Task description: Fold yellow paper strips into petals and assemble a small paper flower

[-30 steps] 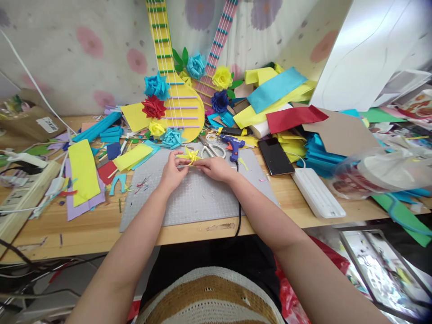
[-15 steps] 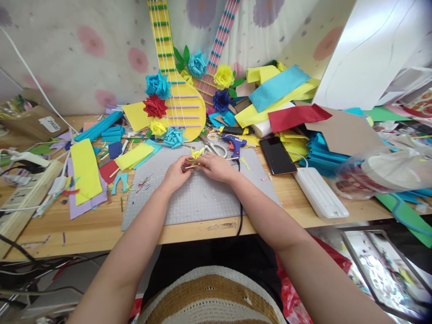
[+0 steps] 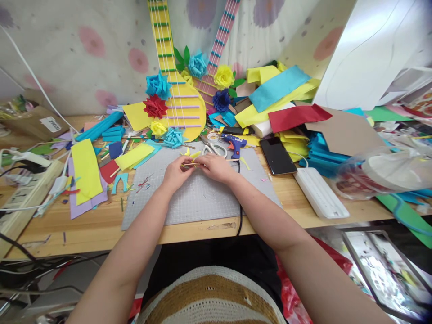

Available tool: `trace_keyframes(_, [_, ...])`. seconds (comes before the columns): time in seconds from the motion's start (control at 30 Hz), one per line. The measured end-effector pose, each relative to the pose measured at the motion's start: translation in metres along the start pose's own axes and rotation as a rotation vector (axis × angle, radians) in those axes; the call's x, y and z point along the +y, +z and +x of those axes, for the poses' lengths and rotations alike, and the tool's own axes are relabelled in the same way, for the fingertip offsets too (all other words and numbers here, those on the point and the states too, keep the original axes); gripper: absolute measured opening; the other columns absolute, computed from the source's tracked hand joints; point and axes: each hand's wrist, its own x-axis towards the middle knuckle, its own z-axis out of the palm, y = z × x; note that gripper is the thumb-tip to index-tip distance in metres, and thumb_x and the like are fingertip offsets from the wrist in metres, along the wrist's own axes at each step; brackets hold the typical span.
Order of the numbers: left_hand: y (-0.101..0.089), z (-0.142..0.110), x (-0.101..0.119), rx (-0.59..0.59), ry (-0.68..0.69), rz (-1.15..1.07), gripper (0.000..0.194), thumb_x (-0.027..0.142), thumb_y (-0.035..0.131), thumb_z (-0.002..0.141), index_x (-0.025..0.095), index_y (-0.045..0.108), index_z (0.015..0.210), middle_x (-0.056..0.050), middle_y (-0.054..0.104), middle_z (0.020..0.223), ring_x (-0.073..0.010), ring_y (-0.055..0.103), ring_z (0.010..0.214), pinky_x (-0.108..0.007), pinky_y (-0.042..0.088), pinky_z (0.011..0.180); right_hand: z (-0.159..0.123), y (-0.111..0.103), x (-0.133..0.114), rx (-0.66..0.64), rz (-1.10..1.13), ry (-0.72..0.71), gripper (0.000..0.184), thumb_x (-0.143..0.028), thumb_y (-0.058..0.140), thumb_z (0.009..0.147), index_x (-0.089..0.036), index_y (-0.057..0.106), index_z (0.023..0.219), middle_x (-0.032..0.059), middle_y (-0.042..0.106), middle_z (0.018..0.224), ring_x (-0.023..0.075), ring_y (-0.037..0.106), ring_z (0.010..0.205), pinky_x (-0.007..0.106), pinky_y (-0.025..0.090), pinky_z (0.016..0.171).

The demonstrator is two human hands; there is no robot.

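My left hand (image 3: 177, 173) is closed, fingertips pinching a small piece of yellow crepe paper (image 3: 195, 155) with pointed, petal-like ends. My right hand (image 3: 216, 168) is closed close beside it, fingers curled on a thin pale wooden stick (image 3: 190, 164). The stick lies across the gap between my hands, and a pale tip shows past the right knuckles. My fingers hide where paper and stick meet. Both hands are above the grey cutting mat (image 3: 202, 202). White-handled scissors (image 3: 222, 151) lie just behind my right hand, with a blue glue gun (image 3: 235, 143) to their right.
Behind the mat stands a yellow paper guitar (image 3: 189, 112) with paper flowers. A black phone (image 3: 277, 155) and white power strip (image 3: 322, 193) lie right. Crepe paper strips (image 3: 86, 171) are on the left. The glue gun's black cord (image 3: 240, 202) crosses the mat's right part.
The yellow paper has turned and sits lower between my fingers, showing less of its petals. The stick has tilted slightly. Both hands stay in nearly the same place.
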Motion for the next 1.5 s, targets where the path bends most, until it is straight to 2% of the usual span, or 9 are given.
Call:
trace_keyframes(0.17, [0.000, 0.001, -0.001, 0.019, 0.068, 0.097, 0.016, 0.023, 0.059, 0.071, 0.021, 0.061, 0.086, -0.002, 0.064, 0.087, -0.0139, 0.061, 0.078, -0.025, 0.050, 0.068, 0.001, 0.001, 0.000, 0.002, 0.005, -0.014, 0.025, -0.027, 0.042, 0.089, -0.021, 0.061, 0.105, 0.0058, 0.065, 0.103, 0.0179, 0.053, 0.096, 0.027, 0.036, 0.077])
trace_keyframes(0.37, [-0.001, 0.001, 0.003, -0.007, 0.139, 0.239, 0.017, 0.017, 0.058, 0.070, 0.021, 0.061, 0.086, -0.002, 0.065, 0.087, -0.0154, 0.060, 0.080, -0.027, 0.047, 0.073, 0.001, 0.001, 0.000, 0.021, 0.023, -0.054, 0.028, -0.034, 0.046, 0.088, -0.019, 0.063, 0.103, 0.0068, 0.066, 0.101, 0.0181, 0.054, 0.094, 0.027, 0.036, 0.077])
trace_keyframes(0.63, [0.001, 0.000, 0.006, -0.015, 0.206, 0.360, 0.021, 0.013, 0.053, 0.072, 0.021, 0.060, 0.091, -0.004, 0.063, 0.092, -0.0187, 0.058, 0.090, -0.029, 0.046, 0.077, 0.000, 0.001, -0.004, 0.035, 0.050, 0.087, 0.026, -0.026, 0.045, 0.083, -0.022, 0.066, 0.098, 0.0039, 0.067, 0.096, 0.0169, 0.055, 0.091, 0.025, 0.035, 0.073])
trace_keyframes(0.83, [0.000, 0.001, 0.009, -0.002, 0.227, 0.465, 0.019, 0.015, 0.056, 0.073, 0.021, 0.060, 0.091, -0.005, 0.061, 0.097, -0.0200, 0.054, 0.098, -0.030, 0.045, 0.080, 0.001, 0.002, -0.003, 0.073, 0.059, 0.113, 0.025, -0.026, 0.044, 0.082, -0.021, 0.067, 0.091, 0.0034, 0.068, 0.089, 0.0165, 0.056, 0.086, 0.025, 0.034, 0.067])
trace_keyframes(1.17, [-0.001, 0.003, 0.006, -0.014, 0.306, 0.569, 0.018, 0.014, 0.052, 0.078, 0.021, 0.060, 0.091, -0.004, 0.062, 0.095, -0.0189, 0.055, 0.096, -0.029, 0.045, 0.077, 0.000, 0.001, -0.005, 0.085, 0.066, 0.124, 0.024, -0.026, 0.044, 0.081, -0.021, 0.067, 0.088, 0.0033, 0.067, 0.085, 0.0165, 0.057, 0.083, 0.025, 0.032, 0.063])
trace_keyframes(1.5, [-0.001, 0.003, 0.007, 0.031, 0.371, 0.626, 0.015, 0.015, 0.054, 0.077, 0.020, 0.061, 0.090, -0.005, 0.062, 0.092, -0.0205, 0.054, 0.093, -0.031, 0.045, 0.075, 0.000, 0.003, -0.003, 0.109, 0.072, 0.124, 0.024, -0.027, 0.045, 0.080, -0.021, 0.067, 0.086, 0.0034, 0.067, 0.083, 0.0163, 0.056, 0.081, 0.025, 0.031, 0.062])
